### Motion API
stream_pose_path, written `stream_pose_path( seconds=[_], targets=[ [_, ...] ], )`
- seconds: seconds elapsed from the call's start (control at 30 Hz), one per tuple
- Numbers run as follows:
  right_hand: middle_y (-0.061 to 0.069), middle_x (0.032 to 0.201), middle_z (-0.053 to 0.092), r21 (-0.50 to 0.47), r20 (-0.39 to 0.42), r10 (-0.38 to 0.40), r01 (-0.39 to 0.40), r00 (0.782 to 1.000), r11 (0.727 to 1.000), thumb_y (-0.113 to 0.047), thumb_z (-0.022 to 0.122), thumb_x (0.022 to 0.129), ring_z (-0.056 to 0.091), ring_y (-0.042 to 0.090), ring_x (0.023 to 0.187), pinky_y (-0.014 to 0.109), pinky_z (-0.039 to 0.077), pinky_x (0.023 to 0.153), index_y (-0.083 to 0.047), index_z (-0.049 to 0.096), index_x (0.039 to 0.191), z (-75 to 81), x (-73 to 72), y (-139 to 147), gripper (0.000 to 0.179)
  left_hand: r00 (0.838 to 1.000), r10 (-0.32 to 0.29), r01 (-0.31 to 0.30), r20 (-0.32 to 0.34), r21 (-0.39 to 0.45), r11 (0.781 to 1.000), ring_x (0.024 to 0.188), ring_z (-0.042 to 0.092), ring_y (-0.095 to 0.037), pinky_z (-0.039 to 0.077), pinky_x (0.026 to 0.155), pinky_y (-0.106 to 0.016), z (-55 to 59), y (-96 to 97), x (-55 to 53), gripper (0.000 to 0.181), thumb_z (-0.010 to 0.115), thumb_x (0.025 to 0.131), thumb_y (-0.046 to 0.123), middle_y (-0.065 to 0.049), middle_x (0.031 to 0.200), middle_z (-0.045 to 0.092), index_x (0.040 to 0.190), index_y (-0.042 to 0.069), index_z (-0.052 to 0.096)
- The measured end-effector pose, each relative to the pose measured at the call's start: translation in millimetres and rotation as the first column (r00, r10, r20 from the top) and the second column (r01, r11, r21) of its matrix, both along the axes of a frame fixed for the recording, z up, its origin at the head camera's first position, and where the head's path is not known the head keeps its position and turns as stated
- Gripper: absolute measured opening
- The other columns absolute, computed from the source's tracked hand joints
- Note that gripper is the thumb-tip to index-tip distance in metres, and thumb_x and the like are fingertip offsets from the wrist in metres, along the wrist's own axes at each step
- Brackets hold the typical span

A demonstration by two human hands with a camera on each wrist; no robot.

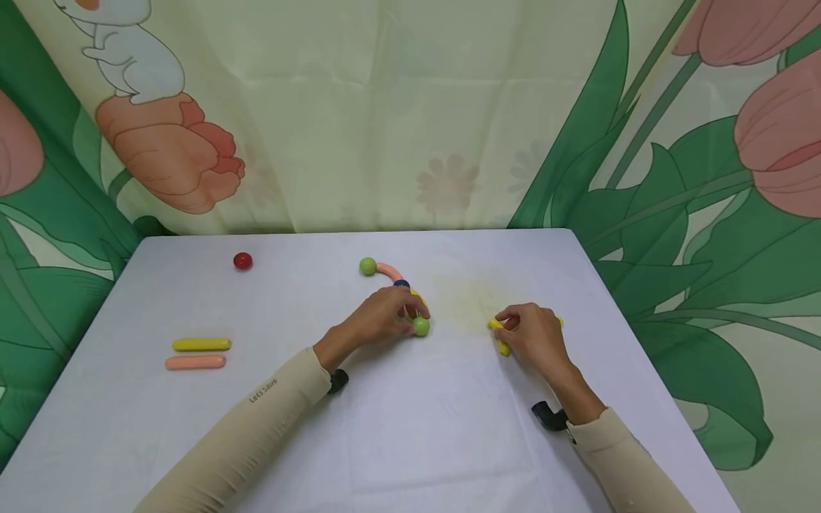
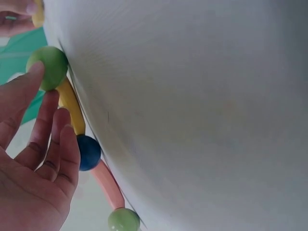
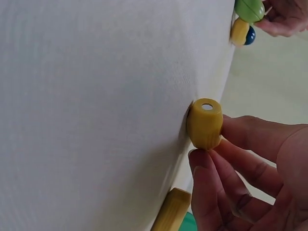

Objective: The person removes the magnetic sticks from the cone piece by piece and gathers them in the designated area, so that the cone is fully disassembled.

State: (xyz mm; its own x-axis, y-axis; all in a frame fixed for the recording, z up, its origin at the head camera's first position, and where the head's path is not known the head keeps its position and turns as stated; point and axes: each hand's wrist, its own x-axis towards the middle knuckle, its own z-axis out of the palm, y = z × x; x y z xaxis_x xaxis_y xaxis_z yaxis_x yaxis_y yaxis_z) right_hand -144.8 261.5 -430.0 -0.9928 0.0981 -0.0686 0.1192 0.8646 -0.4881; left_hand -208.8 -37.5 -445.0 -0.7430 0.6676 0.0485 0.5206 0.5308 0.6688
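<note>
My left hand (image 1: 387, 313) pinches a green ball (image 2: 48, 68) between thumb and fingertip. That ball sits at the near end of a chain on the table. From it run a yellow curved stick (image 2: 71, 106), a dark blue ball (image 2: 88, 153), a salmon curved stick (image 1: 388, 271) and another green ball (image 1: 368, 266). To the right, my right hand (image 1: 535, 335) pinches a yellow stick (image 3: 205, 125) low at the tabletop; a round silvery spot shows on its end. Another yellow stick (image 3: 172, 211) lies close by, partly hidden under that hand in the head view.
A red ball (image 1: 242, 261) lies at the back left of the white-covered table (image 1: 417, 442). Nearer on the left are a straight yellow stick (image 1: 202, 345) and a straight salmon stick (image 1: 195, 363), side by side. A printed curtain (image 1: 359, 128) hangs behind the table.
</note>
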Motion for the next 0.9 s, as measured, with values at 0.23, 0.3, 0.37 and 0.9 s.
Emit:
stream_pose_path(
  seconds=[0.23, 0.3, 0.37, 0.9],
  targets=[
    [0.008, 0.088, 0.077, 0.019, -0.027, 0.008, -0.008, 1.0, 1.0, -0.015, 0.088, 0.087, 0.067, 0.025, 0.086, 0.035, 0.048, 0.073, -0.004, 0.082, 0.106, -3.3, 3.8, 3, 0.022, 1.0, -0.01, 0.01, -0.012, -0.017, 1.0, 0.097, 0.07, -0.019, 0.056, 0.091, -0.036, 0.4, 2.8, 3.3, 0.03, 0.083, 0.088, 0.002, 0.001, 0.103, 0.071, 0.112, 0.02, 0.08],
    [0.008, 0.088, 0.077, 0.02, -0.043, 0.009, -0.009, 0.999, 1.0, -0.015, 0.088, 0.087, 0.067, 0.025, 0.085, 0.036, 0.048, 0.073, -0.004, 0.082, 0.105, -3.6, 4.2, 3, 0.022, 1.0, -0.011, 0.011, -0.014, -0.021, 1.0, 0.096, 0.07, -0.017, 0.056, 0.09, -0.035, 0.4, 2.9, 3.9, 0.03, 0.083, 0.088, 0.002, 0.001, 0.103, 0.07, 0.111, 0.021, 0.08],
    [0.007, 0.088, 0.077, 0.019, -0.065, 0.007, -0.006, 0.998, 1.0, -0.015, 0.088, 0.087, 0.067, 0.024, 0.085, 0.037, 0.047, 0.074, -0.005, 0.082, 0.105, -3.2, 4.2, 3, 0.021, 1.0, -0.007, 0.006, -0.012, -0.024, 1.0, 0.095, 0.069, -0.016, 0.055, 0.088, -0.033, 1.0, 2.4, 4.7, 0.031, 0.083, 0.088, 0.001, 0.002, 0.102, 0.069, 0.111, 0.022, 0.08],
    [0.006, 0.098, 0.078, -0.055, -0.238, 0.073, -0.089, 0.968, 0.995, -0.013, 0.088, 0.087, 0.069, 0.025, 0.093, 0.042, 0.053, 0.087, -0.011, 0.083, 0.107, 3.0, 1.0, -12, 0.021, 0.999, -0.038, 0.037, -0.001, -0.069, 0.997, 0.099, 0.068, -0.015, 0.055, 0.091, -0.034, 4.9, 0.8, 16.7, 0.028, 0.087, 0.085, 0.007, 0.007, 0.106, 0.073, 0.107, 0.022, 0.078]
  ],
)
